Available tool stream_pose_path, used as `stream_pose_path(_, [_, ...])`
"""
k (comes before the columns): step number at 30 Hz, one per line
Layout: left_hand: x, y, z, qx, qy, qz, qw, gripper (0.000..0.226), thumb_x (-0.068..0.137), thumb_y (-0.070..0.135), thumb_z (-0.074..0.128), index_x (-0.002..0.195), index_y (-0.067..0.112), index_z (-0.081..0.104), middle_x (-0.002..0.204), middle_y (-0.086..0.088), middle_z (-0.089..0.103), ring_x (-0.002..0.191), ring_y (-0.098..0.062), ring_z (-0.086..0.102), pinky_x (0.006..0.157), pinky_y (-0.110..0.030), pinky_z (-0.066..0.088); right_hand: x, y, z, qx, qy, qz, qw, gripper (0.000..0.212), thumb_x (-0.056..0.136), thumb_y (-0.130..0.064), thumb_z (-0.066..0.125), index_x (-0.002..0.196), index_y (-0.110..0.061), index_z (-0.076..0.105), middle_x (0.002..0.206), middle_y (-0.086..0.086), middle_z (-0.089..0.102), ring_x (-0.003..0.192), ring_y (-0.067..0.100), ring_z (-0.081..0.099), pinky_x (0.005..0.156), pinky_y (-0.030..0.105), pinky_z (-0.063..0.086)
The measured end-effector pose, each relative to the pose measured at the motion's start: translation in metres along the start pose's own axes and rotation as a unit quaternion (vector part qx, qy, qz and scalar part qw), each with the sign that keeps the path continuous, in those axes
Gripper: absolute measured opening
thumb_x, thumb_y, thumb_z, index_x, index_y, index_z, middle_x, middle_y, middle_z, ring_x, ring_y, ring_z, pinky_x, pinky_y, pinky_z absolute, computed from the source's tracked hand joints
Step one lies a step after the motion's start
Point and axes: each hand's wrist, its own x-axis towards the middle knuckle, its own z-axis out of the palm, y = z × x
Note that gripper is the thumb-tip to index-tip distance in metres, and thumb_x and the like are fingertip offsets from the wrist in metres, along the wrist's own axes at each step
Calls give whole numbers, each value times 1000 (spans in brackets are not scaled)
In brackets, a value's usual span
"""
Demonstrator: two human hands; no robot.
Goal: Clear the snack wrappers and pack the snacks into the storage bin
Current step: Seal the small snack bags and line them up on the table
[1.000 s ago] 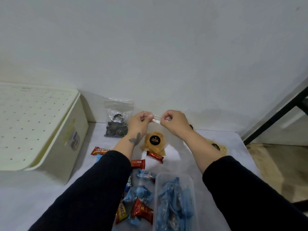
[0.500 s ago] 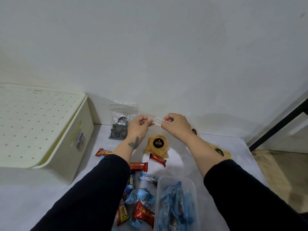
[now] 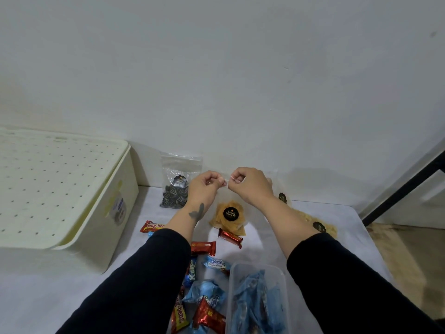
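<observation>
My left hand [image 3: 204,186] and my right hand [image 3: 248,184] pinch the top edge of a clear zip bag of yellow chips [image 3: 228,216] with a round black label, holding it upright above the table. Their fingertips nearly touch at the seal. A clear bag of dark spiral snacks [image 3: 175,191] leans on the wall to the left. Red and blue wrapped snacks [image 3: 204,280] lie scattered between my arms. A clear plastic container [image 3: 257,297] near me holds several blue-wrapped snacks. The cream storage bin [image 3: 72,201] with a perforated lid stands at the left.
Another bag of yellow chips [image 3: 317,225] lies on the white table [image 3: 265,239] behind my right forearm. The wall runs close behind the table. A black metal frame [image 3: 404,189] slants at the right, beside the table's right edge and tan floor.
My hands have drawn closer together along the bag's top edge. The camera has shifted slightly, so the bin appears further right.
</observation>
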Motion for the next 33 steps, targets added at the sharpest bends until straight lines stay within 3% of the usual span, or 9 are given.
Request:
stream_pose_path(5, [4,-2,-3,10,0,2,1000,12,90,3,58,82,11,60,72,-1,60,62,7,64,64,-11,50,1,-3,0,-4,-1,2,1000,11,82,-39,58,84,-30,64,76,-15,58,82,8,53,92,37,34])
stream_pose_path(10, [6,-4,-2,35,1,9,999,14,90,4,58,81,14,62,71,1,58,58,12,61,70,-18,48,1,-6,4,-26,-4,-5,1000,15,82,-43,57,80,-29,61,69,-15,53,80,9,54,88,35,33])
stream_pose_path(14, [8,-3,0,43,24,16,999,16,92,9,56,79,18,60,76,0,64,78,-5,66,70,-21,47,4,-2,-3,48,-28,0,998,16,87,-34,59,86,-22,68,83,-11,63,83,10,57,85,33,47])
stream_pose_path(19, [15,-7,-1,47,65,10,997,12,92,16,58,83,23,61,80,6,68,90,-15,66,86,-34,49,6,14,-26,109,-84,56,989,19,90,-21,59,93,-10,74,81,-3,69,68,11,58,59,20,45])
stream_pose_path(21, [16,-6,3,63,81,23,994,2,91,18,60,91,19,61,87,4,66,90,-17,63,79,-24,48,4,20,-27,124,-82,67,987,15,88,-20,63,90,-9,74,78,-2,69,67,11,58,58,20,48])
stream_pose_path(24, [12,-3,13,109,140,33,984,20,88,34,62,96,16,56,90,1,58,78,-12,55,67,-21,43,3,22,-23,126,-23,63,990,14,86,-16,64,84,-7,74,79,1,70,66,10,58,64,24,51])
stream_pose_path(26, [9,-3,19,124,108,22,986,27,88,43,59,87,16,59,81,1,60,72,-13,55,69,-29,45,2,19,-20,118,6,51,992,13,84,-17,65,77,-11,74,75,-4,68,65,8,58,68,27,51])
stream_pose_path(29, [5,1,23,85,43,4,995,19,91,27,59,74,18,61,70,3,63,70,-14,58,70,-30,47,2,14,-14,75,19,44,996,20,84,-24,63,64,-26,67,76,-9,67,74,12,62,71,31,53])
stream_pose_path(33, [4,2,19,84,34,5,996,19,92,22,59,73,20,62,71,4,65,73,-14,61,72,-30,51,3,11,-10,21,45,68,996,26,86,-25,58,60,-29,61,81,-13,64,82,15,62,68,27,48])
